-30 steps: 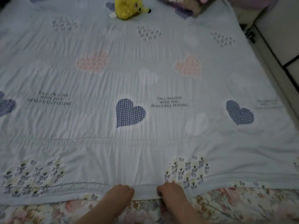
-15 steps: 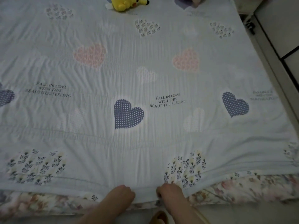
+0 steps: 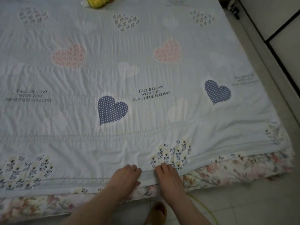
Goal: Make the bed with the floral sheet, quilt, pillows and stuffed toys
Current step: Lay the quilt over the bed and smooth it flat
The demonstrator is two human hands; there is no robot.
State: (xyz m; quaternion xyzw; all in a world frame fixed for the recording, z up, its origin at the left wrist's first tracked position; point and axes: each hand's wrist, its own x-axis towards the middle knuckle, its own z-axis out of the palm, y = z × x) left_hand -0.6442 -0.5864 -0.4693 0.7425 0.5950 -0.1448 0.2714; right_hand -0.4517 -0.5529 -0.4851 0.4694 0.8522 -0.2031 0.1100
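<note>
A pale blue quilt (image 3: 146, 75) with heart patches and printed text lies spread over the bed. Under it the floral sheet (image 3: 240, 166) shows along the near edge of the mattress. My left hand (image 3: 125, 177) and my right hand (image 3: 168, 177) grip the quilt's near hem side by side, fingers curled over the fabric. A yellow stuffed toy (image 3: 97, 1) lies on the quilt at the far edge, partly cut off by the frame. No pillows are in view.
Tiled floor (image 3: 243, 207) runs along the near and right sides of the bed. A tan slipper (image 3: 158, 211) shows below my hands, with a thin yellow cord (image 3: 204, 207) beside it. A pale wall or cabinet (image 3: 284, 30) stands at the right.
Both hands have drawn the quilt's hem toward me and down to the mattress edge. The view has pulled back, so the floor and slipper now show.
</note>
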